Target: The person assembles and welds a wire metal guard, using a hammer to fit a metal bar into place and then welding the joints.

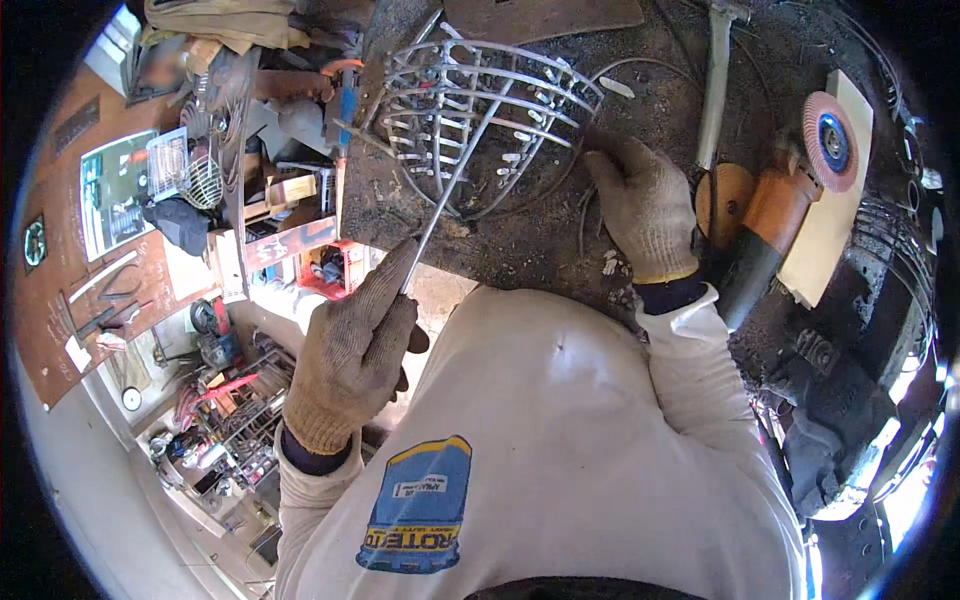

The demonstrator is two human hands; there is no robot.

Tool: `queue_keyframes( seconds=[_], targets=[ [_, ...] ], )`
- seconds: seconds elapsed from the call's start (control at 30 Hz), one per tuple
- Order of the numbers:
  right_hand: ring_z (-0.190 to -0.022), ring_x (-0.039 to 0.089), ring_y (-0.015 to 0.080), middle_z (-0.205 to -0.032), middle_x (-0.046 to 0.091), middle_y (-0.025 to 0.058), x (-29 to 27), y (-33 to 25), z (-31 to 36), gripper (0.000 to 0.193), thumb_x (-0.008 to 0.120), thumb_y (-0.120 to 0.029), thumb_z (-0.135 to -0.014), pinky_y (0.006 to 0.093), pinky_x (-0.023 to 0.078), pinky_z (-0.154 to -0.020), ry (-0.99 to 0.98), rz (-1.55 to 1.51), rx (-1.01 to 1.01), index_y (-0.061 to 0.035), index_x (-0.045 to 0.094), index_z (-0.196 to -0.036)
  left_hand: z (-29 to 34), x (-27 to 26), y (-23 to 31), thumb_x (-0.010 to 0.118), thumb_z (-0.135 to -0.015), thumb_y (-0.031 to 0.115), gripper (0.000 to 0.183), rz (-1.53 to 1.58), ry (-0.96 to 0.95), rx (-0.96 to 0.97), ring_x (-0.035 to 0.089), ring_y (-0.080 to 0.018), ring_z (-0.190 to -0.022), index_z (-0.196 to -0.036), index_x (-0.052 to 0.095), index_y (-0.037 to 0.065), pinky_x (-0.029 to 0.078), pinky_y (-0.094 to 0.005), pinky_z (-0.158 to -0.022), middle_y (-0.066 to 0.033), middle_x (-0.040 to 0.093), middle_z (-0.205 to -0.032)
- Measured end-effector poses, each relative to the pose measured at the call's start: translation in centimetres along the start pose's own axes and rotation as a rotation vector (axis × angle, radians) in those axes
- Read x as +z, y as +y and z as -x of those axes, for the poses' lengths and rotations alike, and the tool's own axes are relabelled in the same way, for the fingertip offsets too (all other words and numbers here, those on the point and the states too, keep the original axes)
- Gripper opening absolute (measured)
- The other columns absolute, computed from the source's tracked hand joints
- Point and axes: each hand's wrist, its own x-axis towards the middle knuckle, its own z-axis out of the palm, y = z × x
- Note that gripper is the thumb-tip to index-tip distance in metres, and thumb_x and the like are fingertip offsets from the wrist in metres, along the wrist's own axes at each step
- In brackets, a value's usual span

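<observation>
A wire cage (465, 125) of curved metal bars lies on the dark workbench (520, 245), with several short pale rod pieces among its bars. My gloved left hand (350, 355) is closed around the near end of a long thin metal rod (456, 176). The rod slants up and right across the cage. My gloved right hand (645, 215) is at the cage's right rim, its fingers curled against it; the fingertips are partly hidden. Beside that hand lies an angle grinder (765, 235) with an orange and dark body.
Right of the grinder, a pink flap disc (831, 142) rests on a pale board (822, 240). A hammer (716, 85) lies at the far right of the cage, near dark cables. Tools and metal parts crowd the shelves at left, by a red crate (335, 268).
</observation>
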Motion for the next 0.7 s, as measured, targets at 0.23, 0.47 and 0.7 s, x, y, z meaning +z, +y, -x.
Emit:
queue_keyframes(
  seconds=[0.23, 0.47, 0.7],
  targets=[
    [-0.09, 0.071, 0.035, -0.1, 0.072, 0.0202, -2.4, -1.4, 1.5, 0.027, 0.071, -0.02, -0.09, 0.0405, 0.056, -0.079, 0.12, -0.312, -0.089, -0.0043, 0.072, -0.113, 0.2, 0.0, -0.6, 0.053, -0.101, 0.007, 0.043, -0.001, 0.016, -0.056, 0.06, -0.0156, -0.044, -0.144, 0.051, 0.002, 0.05, -0.0302, -0.044, -0.0097, 0.07, -0.072],
    [-0.084, 0.069, 0.0137, -0.099, 0.074, 0.0113, -5.6, -2.9, 6.1, 0.026, 0.07, -0.011, -0.094, 0.0285, 0.055, -0.076, 0.26, -0.437, -0.042, -0.001, 0.07, -0.117, 0.4, -0.9, -2.4, 0.054, -0.1, 0.008, 0.042, -0.249, 0.038, 0.107, 0.065, -0.0223, -0.056, -0.142, 0.054, 0.007, 0.053, -0.0365, -0.054, -0.0143, 0.069, -0.077],
    [-0.076, 0.061, 0.0068, -0.099, 0.073, 0.0064, -6.4, -2.1, 15.8, 0.025, 0.065, 0.0, -0.095, 0.0226, 0.051, -0.069, 0.665, -0.447, -0.01, 0.0013, 0.069, -0.12, -1.3, -1.0, -2.6, 0.053, -0.098, 0.013, 0.038, -0.249, 0.092, 0.357, 0.066, -0.0452, -0.08, -0.134, 0.06, 0.003, 0.053, -0.0474, -0.073, -0.0263, 0.069, -0.091]
  ],
)
